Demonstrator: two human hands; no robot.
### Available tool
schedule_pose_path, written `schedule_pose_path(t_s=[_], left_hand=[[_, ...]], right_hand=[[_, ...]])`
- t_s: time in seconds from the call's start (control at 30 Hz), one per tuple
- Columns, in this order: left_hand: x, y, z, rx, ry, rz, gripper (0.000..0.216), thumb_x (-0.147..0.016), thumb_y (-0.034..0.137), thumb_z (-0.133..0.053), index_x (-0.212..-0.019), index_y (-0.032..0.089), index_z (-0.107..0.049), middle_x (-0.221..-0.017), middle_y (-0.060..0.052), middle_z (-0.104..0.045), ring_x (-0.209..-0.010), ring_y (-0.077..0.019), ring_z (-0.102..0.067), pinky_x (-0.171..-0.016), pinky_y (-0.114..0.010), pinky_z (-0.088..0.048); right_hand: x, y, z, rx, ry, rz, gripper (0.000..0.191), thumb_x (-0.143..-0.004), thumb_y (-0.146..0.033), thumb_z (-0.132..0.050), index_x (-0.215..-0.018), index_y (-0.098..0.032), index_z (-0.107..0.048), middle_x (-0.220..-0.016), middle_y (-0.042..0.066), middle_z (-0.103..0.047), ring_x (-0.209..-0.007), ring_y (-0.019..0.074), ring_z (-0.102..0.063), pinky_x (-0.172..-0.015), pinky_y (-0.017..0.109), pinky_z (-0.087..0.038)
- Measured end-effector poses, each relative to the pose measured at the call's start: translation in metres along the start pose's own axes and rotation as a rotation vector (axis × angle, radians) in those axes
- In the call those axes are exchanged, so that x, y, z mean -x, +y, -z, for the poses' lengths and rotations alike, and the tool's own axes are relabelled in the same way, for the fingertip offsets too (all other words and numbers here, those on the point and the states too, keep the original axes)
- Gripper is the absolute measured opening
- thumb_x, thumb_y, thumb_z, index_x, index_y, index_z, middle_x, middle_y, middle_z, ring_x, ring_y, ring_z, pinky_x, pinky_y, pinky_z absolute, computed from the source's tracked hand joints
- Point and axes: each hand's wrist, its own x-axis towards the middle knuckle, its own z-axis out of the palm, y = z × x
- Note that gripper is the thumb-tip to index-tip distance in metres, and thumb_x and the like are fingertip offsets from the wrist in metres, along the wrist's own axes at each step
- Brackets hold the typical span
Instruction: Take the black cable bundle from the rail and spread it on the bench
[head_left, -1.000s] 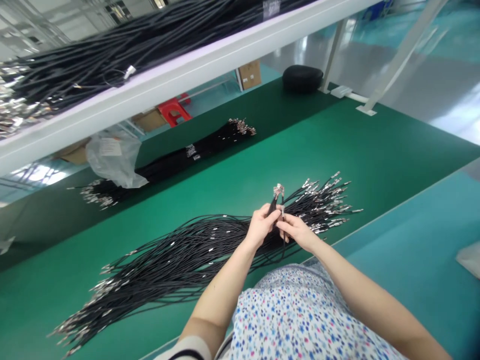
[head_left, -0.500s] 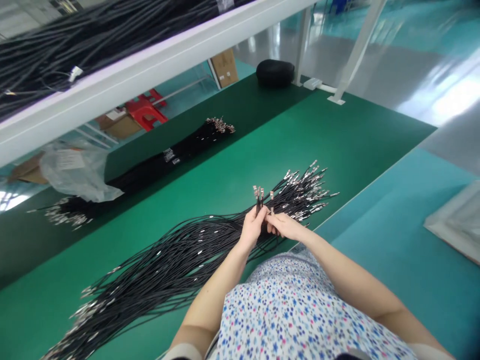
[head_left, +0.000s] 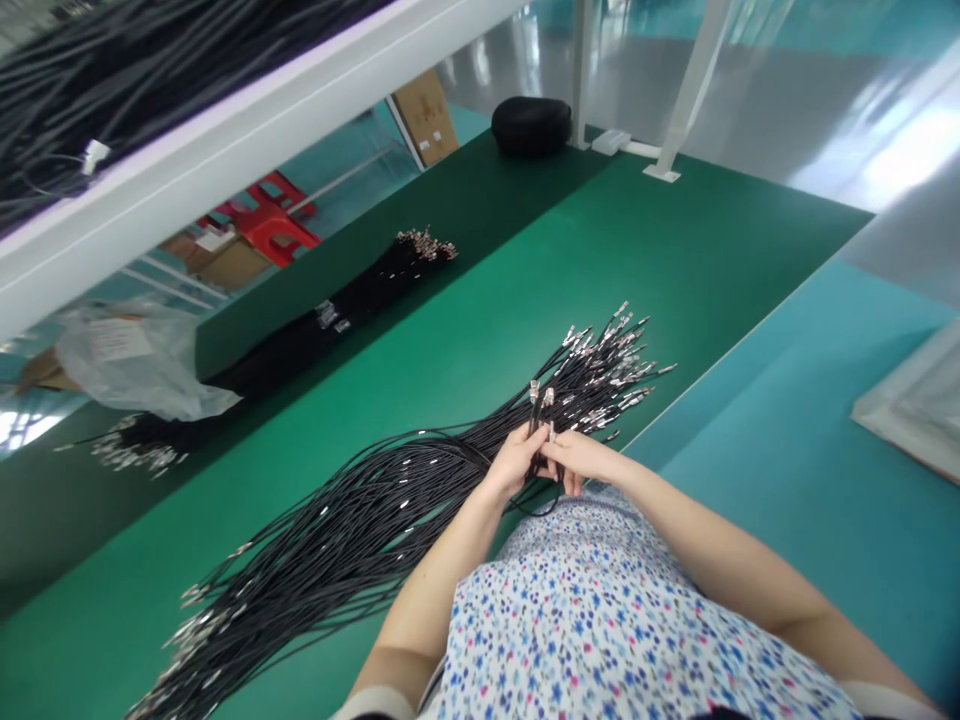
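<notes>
A big loose bundle of black wires (head_left: 360, 520) with metal terminals at both ends lies across the green bench mat (head_left: 675, 250). Over its right part, my left hand (head_left: 512, 463) is closed on a few black wires (head_left: 538, 415) whose terminal ends stick up above the fingers. My right hand (head_left: 581, 458) meets it from the right, its fingers pinched on the same wires. Both hands are close to my flowered shirt at the bench's near edge.
A second, tied bundle of black wires (head_left: 330, 315) lies farther back, with a clear plastic bag (head_left: 127, 360) at its left end. A black case (head_left: 531, 125) sits at the far end. A white shelf (head_left: 247, 130) overhead carries more wires. A white post (head_left: 686, 90) stands by the case.
The view has swung left and down. My hands have lowered toward the bundle and my body, still holding the few wires together.
</notes>
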Motion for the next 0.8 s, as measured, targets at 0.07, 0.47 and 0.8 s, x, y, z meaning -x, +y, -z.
schedule_pose_path(t_s=[0.07,0.47,0.8], left_hand=[[-0.001,-0.003,-0.002,0.020,0.021,-0.003,0.053,-0.069,0.051,-0.060,-0.099,0.011,-0.044,-0.069,-0.002,-0.046,-0.050,-0.0104,-0.047,-0.047,-0.026,-0.042],[-0.003,-0.001,-0.002,-0.284,0.087,-0.308,0.046,-0.079,0.049,-0.050,-0.092,0.006,-0.052,-0.078,-0.008,-0.047,-0.062,-0.0081,-0.042,-0.043,-0.018,-0.037],[0.009,0.039,0.003,-0.189,0.265,-0.576,0.038,-0.083,0.045,-0.047,-0.087,0.007,-0.048,-0.073,-0.006,-0.048,-0.051,-0.0051,-0.037,-0.042,-0.019,-0.029]], right_hand=[[-0.001,0.005,0.001,-0.086,-0.044,0.003,0.043,-0.089,-0.040,-0.032,-0.071,-0.004,-0.046,-0.053,0.013,-0.051,-0.045,0.0188,-0.052,-0.042,0.028,-0.043],[0.019,-0.019,0.044,0.115,0.419,0.580,0.035,-0.083,-0.040,-0.044,-0.091,-0.008,-0.055,-0.073,0.004,-0.053,-0.061,0.0084,-0.046,-0.054,0.021,-0.040],[0.038,-0.073,0.041,0.271,0.454,0.791,0.018,-0.070,-0.021,-0.048,-0.083,-0.009,-0.051,-0.064,-0.001,-0.052,-0.053,0.0066,-0.048,-0.051,0.019,-0.037]])
